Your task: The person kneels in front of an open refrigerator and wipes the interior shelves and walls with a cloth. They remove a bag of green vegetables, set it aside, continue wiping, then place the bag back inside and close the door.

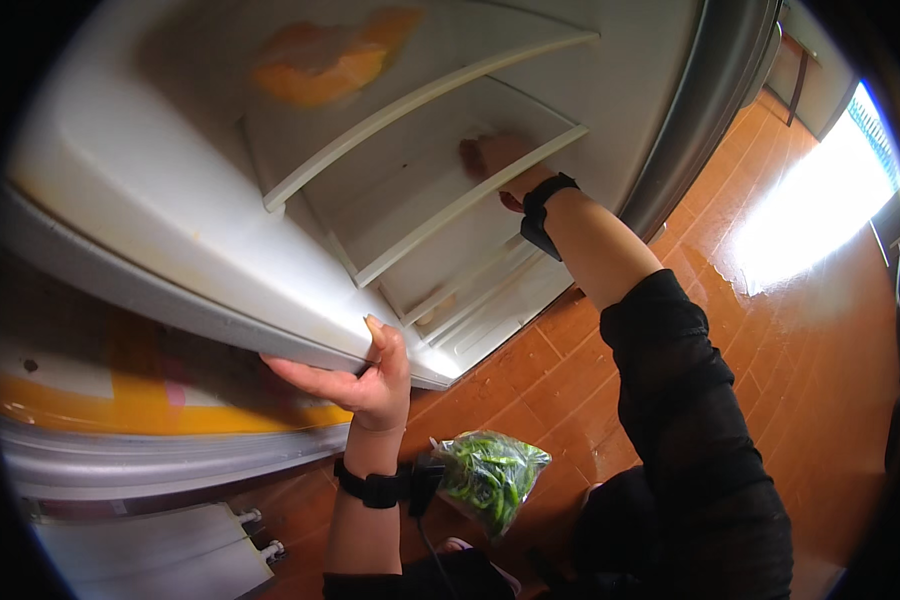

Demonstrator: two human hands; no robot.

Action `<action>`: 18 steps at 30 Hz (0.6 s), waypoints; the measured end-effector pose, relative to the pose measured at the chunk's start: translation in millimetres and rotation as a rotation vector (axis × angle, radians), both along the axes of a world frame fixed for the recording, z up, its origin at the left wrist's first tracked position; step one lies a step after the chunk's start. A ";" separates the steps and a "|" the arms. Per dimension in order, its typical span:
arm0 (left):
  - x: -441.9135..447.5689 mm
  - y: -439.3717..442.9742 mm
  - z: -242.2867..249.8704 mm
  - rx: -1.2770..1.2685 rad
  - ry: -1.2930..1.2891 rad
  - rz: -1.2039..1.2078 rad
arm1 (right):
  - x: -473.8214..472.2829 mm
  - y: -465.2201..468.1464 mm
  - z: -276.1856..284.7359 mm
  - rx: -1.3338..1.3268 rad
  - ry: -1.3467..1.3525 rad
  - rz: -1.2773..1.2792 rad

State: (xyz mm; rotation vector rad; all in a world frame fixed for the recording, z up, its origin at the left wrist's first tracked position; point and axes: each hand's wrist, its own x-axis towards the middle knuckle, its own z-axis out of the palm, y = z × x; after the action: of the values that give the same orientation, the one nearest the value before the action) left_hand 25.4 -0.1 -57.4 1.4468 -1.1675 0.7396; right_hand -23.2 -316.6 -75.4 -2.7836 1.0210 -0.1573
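My left hand [375, 379] grips the edge of an open white refrigerator door [217, 300], thumb on the inner side and fingers on the outside. My right hand [502, 154] reaches into a door compartment, behind a white retaining bar [472, 206]; its fingers are blurred and dim, and whether they hold anything cannot be told. An orange and yellow item [330, 60] in what looks like clear plastic lies in the upper compartment. A small pale rounded item [439, 307] sits in a lower one. Below my left hand, a clear plastic bag of green peppers [491, 480] rests on the floor.
Brown tiled floor [720, 360] has a wet-looking patch and strong glare at the right. At the lower left lie a surface with yellow tape [195, 420] and silver trim, and a white panel [157, 547] with small fittings. A black cable [431, 547] hangs near my left forearm.
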 end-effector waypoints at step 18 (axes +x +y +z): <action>8.3 -0.6 -9.7 -0.027 -0.057 0.076 | -173.4 88.4 47.3 -0.451 -0.299 0.317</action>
State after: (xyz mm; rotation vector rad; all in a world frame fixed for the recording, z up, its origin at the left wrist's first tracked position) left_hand 33.7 -0.7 -67.1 1.4618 -1.1464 0.8507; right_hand -196.6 -228.3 -28.1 -3.1287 0.5118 -0.8216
